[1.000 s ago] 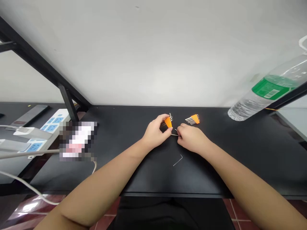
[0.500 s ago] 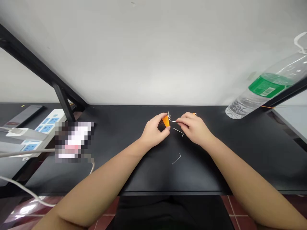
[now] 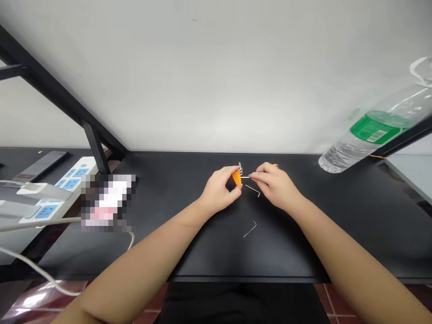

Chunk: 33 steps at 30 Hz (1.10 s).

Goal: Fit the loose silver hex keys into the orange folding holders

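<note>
Over the black, smooth worktop [image 3: 168, 180], the person's left hand [image 3: 218, 191] has its thumb and fingers clamped on an orange, wedge-shaped plastic holder [image 3: 237, 177], from whose far right side silvery, bent metal key ends [image 3: 240, 168] stand out. The right hand [image 3: 278, 186] pinches a thin, straight-looking silvery metal rod [image 3: 245, 177] between thumb and fingers. That rod lies to the left of the right fingers, its long axis running nearly level from left to right, so that its free end points at the right side of the holder; whether that end touches the holder, or sits inside it, cannot be told. An L-shaped silvery metal key [image 3: 252, 191] lies just on the near side of the rod, between the hands, slanting from far left to near right, with its bent end nearer the right hand. A thinner, L-shaped grey metal key [image 3: 250, 229] lies well apart on the near side of both hands. Beyond the right hand, a small orange piece [image 3: 275, 165] shows, mostly hidden.
</note>
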Motion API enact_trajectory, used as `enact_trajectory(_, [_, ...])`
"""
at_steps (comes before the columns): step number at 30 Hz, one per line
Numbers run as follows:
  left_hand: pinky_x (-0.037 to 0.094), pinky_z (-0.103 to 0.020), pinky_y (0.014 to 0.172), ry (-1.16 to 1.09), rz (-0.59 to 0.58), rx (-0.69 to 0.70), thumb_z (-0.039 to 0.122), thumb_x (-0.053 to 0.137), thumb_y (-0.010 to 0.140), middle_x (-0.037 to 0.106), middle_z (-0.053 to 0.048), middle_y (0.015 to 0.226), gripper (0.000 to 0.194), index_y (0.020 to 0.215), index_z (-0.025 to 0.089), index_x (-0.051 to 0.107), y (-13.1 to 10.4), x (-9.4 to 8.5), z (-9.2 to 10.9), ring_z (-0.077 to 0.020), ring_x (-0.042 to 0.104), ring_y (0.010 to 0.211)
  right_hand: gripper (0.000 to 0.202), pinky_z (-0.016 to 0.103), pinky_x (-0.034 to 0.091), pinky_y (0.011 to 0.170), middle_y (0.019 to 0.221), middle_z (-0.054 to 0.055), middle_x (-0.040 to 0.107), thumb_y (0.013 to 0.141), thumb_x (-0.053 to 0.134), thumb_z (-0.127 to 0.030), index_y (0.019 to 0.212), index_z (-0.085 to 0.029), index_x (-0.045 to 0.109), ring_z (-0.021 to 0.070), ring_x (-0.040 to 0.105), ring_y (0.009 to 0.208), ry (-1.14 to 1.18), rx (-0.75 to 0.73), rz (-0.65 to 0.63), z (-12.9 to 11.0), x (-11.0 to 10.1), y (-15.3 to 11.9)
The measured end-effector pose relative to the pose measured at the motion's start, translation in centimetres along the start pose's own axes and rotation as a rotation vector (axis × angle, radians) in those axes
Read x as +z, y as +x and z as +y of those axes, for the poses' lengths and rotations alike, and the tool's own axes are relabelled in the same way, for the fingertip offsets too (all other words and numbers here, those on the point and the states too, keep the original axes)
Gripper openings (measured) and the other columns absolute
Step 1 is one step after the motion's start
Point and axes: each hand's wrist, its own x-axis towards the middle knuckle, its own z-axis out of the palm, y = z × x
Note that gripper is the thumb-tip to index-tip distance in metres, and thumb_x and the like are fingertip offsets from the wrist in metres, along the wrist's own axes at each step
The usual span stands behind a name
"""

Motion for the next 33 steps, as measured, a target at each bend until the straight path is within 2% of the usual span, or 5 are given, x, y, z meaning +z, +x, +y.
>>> enact_trajectory(9, [0.059,-0.042,0.099,0.009,-0.063,0.021,0.019,0.071,0.082,0.074,-0.006,0.117,0.048,0.129,0.021,0.063,-0.1,0.3,0.1,-0.0217,0.072,0.102,0.026,0.026,0.045,0.065,0.094,0.005,0.056,0.102,0.050,-0.013,0.105,-0.021,0.075,0.0133,0.054,0.072,-0.013,-0.040,-0.157,-0.8,-0.4,-0.1])
enact_trajectory(16, [0.062,-0.039,0.094,-0.073,-0.028,-0.030,0.021,0.071,0.083,0.072,-0.007,0.122,0.048,0.130,0.021,0.064,-0.1,0.2,0.1,-0.0211,0.072,0.105,0.023,0.028,0.046,0.066,0.095,0.006,0.060,0.102,0.052,-0.014,0.103,-0.020,0.075,0.0141,0.056,0.073,-0.022,-0.023,-0.066,-0.2,-0.4,-0.1])
enact_trajectory(26, [0.061,-0.040,0.094,-0.046,-0.026,-0.022,0.022,0.071,0.084,0.073,-0.007,0.122,0.048,0.131,0.023,0.063,-0.2,0.0,0.0,-0.0213,0.072,0.103,0.025,0.030,0.046,0.069,0.095,0.006,0.060,0.102,0.051,-0.014,0.103,-0.022,0.074,0.0151,0.057,0.074,-0.056,-0.017,-0.071,0.1,-0.4,-0.2])
enact_trajectory(30, [0.056,-0.046,0.102,0.066,-0.075,0.064,0.021,0.071,0.083,0.074,-0.007,0.122,0.048,0.130,0.022,0.062,-0.2,0.0,0.1,-0.0244,0.072,0.109,0.026,0.030,0.045,0.065,0.097,0.007,0.060,0.101,0.050,-0.013,0.101,-0.020,0.074,0.0151,0.056,0.072,-0.075,-0.007,-0.154,-0.4,-0.5,-0.2])
enact_trajectory(33, [0.055,-0.047,0.104,0.102,-0.123,0.117,0.022,0.072,0.082,0.076,-0.007,0.120,0.047,0.128,0.022,0.063,-0.2,0.1,0.2,-0.0254,0.073,0.108,0.022,0.031,0.048,0.069,0.097,0.007,0.061,0.102,0.050,-0.015,0.101,-0.021,0.071,0.0167,0.059,0.077,0.021,0.011,-0.215,-0.8,-0.4,0.0])
